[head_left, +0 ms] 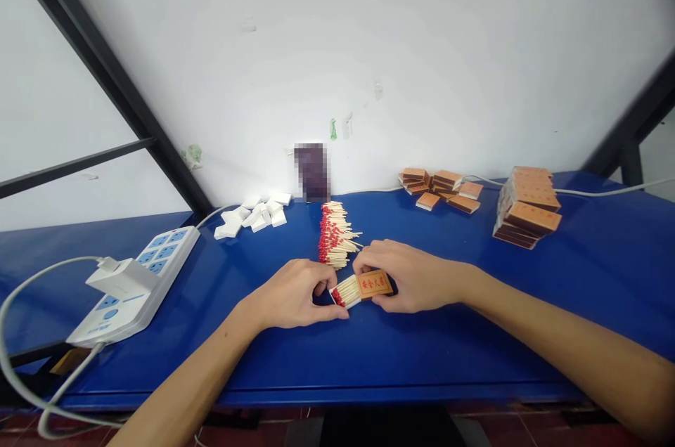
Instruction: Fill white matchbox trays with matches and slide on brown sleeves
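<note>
My left hand [298, 294] pinches the end of a small white matchbox tray [354, 304] filled with red-headed matches [346, 289]. The tray is partly inside an orange-brown matchbox sleeve [375, 283] printed with red characters. My right hand [408, 277] grips that sleeve, thumb on the near side and fingers on the far side. Just beyond my hands a long heap of loose matches [335, 236] lies on the blue table, their red heads pointing left.
White trays [256, 214] lie piled at back left. Loose matchbox sleeves [443, 187] and a taller stack of matchboxes [527, 206] sit at back right. A power strip [163, 278] with a plugged-in charger [124, 278] is at left. A blurred dark object [314, 173] stands against the wall.
</note>
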A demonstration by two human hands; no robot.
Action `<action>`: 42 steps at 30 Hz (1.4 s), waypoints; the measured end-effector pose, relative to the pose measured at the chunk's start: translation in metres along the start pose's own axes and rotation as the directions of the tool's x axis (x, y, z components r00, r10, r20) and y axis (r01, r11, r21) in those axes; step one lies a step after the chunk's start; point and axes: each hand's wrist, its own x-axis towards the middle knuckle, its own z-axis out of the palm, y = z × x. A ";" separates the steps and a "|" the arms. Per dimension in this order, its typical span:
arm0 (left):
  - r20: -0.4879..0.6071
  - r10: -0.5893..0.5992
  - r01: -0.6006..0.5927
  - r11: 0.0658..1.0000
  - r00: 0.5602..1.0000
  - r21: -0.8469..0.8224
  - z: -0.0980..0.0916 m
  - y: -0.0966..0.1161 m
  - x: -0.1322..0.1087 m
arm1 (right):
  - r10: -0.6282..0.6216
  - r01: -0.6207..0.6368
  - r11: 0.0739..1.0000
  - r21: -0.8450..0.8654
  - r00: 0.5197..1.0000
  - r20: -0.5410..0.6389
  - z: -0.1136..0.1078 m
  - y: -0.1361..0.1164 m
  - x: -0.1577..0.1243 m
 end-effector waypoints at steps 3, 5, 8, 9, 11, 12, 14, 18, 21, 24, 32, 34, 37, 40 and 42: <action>-0.011 0.005 -0.005 1.000 1.000 -0.011 0.000 0.000 0.000 | 0.035 -0.035 0.998 0.049 0.999 0.000 -0.003 0.002 0.000; -0.023 0.014 -0.014 1.000 1.000 0.001 0.000 0.001 0.000 | 0.050 -0.050 0.996 0.067 0.999 0.002 -0.004 0.004 0.000; -0.025 0.014 -0.014 1.000 1.000 0.022 0.000 0.003 -0.001 | 0.051 -0.054 0.994 0.098 0.998 0.033 -0.005 0.006 0.000; -0.024 0.014 -0.013 1.000 1.000 0.029 0.000 0.003 -0.001 | 0.052 -0.056 0.993 0.106 0.998 0.044 -0.005 0.007 0.000; -0.018 0.017 -0.016 0.999 1.000 0.038 -0.001 0.004 -0.001 | 0.056 -0.062 0.991 0.115 0.997 0.056 -0.007 0.008 0.000; -0.015 0.017 -0.017 0.999 1.000 0.041 -0.001 0.005 -0.001 | 0.059 -0.066 0.991 0.118 0.997 0.056 -0.007 0.007 0.000; -0.006 0.016 -0.016 0.999 1.000 0.036 -0.002 0.005 -0.001 | 0.067 -0.074 0.989 0.128 0.996 0.060 -0.007 0.006 0.000; -0.006 0.028 -0.028 0.999 1.000 -0.017 0.000 0.003 0.000 | 0.060 -0.067 0.983 0.172 0.997 0.049 0.002 -0.002 0.004; -0.011 0.041 -0.041 0.997 0.999 -0.063 0.002 -0.002 0.001 | 0.028 -0.029 0.976 0.217 1.000 0.006 0.010 -0.007 0.007; 0.033 0.041 -0.036 0.991 0.999 -0.128 0.001 -0.005 0.001 | 0.002 -0.002 0.973 0.229 1.000 0.002 0.013 -0.009 0.008; 0.041 0.027 -0.017 0.977 0.999 -0.212 -0.001 -0.002 0.002 | 0.025 -0.029 0.970 0.243 0.999 0.020 0.009 -0.007 0.008; 0.024 0.018 -0.013 0.978 1.000 -0.206 0.001 -0.003 0.003 | 0.030 -0.034 0.969 0.245 0.999 0.021 0.010 -0.007 0.008; 0.004 0.025 -0.024 0.979 1.000 -0.203 0.004 -0.005 0.003 | 0.033 -0.036 0.970 0.241 0.999 0.019 0.012 -0.007 0.007; -0.011 0.028 -0.030 0.978 1.000 -0.204 0.006 -0.006 0.003 | 0.025 -0.028 0.971 0.238 1.000 0.014 0.014 -0.005 0.006; -0.020 0.022 -0.026 0.980 1.000 -0.199 0.007 -0.006 0.003 | 0.018 -0.019 0.972 0.234 1.000 0.006 0.014 -0.003 0.005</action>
